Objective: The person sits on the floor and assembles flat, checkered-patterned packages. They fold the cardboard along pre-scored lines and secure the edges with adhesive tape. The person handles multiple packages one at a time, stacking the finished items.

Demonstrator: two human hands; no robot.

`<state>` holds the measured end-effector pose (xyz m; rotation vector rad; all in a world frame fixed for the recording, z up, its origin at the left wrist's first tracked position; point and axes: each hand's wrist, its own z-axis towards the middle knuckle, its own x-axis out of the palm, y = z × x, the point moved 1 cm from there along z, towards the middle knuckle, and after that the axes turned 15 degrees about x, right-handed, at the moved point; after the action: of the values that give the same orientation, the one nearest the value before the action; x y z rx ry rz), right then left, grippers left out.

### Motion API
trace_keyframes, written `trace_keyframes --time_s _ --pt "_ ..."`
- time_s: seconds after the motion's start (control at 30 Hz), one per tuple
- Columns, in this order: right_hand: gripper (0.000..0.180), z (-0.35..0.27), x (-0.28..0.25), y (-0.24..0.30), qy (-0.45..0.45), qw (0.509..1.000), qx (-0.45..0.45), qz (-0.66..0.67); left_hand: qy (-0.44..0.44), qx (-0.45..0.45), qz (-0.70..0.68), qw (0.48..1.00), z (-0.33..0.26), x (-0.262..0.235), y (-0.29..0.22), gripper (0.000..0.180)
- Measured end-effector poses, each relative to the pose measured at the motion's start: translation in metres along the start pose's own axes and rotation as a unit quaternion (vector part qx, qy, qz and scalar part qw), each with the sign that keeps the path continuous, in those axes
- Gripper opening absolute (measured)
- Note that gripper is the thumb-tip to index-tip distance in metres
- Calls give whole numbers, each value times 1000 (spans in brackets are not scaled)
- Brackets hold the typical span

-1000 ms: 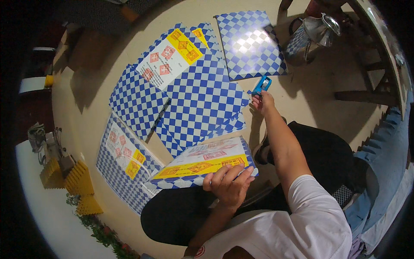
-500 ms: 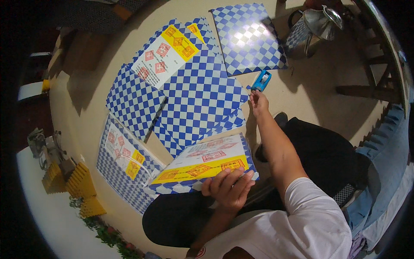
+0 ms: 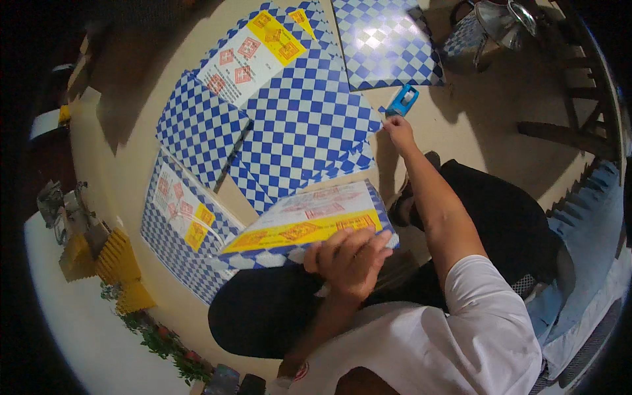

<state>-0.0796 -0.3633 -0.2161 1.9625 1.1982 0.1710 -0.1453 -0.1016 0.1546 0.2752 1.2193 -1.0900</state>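
Note:
My left hand grips the near edge of a flat package covered in blue-and-white checks. Its upper face carries a white and yellow label with red diamond prints, and it rests tilted over my dark-clad leg. Out in front, my right hand is closed in a pinch at the near end of a blue tape dispenser on the floor. Whatever is between those fingertips is too small to make out. Just left of that hand lies a large checked package.
More checked packages lie around it: a smaller one, a labelled one at left and a glossy one at the back. A silver jug-like vessel stands far right, near a wooden chair. Yellow ridged pieces are at left.
The whole scene has shifted upward in the picture as the view tipped. My left hand still grips the package, and my right hand stays pinched beside the tape dispenser.

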Motion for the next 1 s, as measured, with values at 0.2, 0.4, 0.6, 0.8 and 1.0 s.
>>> trace_keyframes --time_s 0.2,0.4,0.6,0.8,1.0 --pt "11 -111 -9 154 305 952 -10 -22 -22 -54 -39 998 6 -3 -2 16" --pt "14 -248 -84 235 453 874 -136 -112 -72 -44 -46 995 5 -6 -3 17" --pt "21 -326 -113 222 477 856 -159 -121 -100 -29 -39 994 7 -4 -4 21" --pt "38 -334 -109 215 452 854 -198 -165 -118 -22 -46 992 5 -5 -2 22" --pt "47 -334 -105 215 439 861 -206 -153 -117 -24 -45 992 4 -3 -2 28"
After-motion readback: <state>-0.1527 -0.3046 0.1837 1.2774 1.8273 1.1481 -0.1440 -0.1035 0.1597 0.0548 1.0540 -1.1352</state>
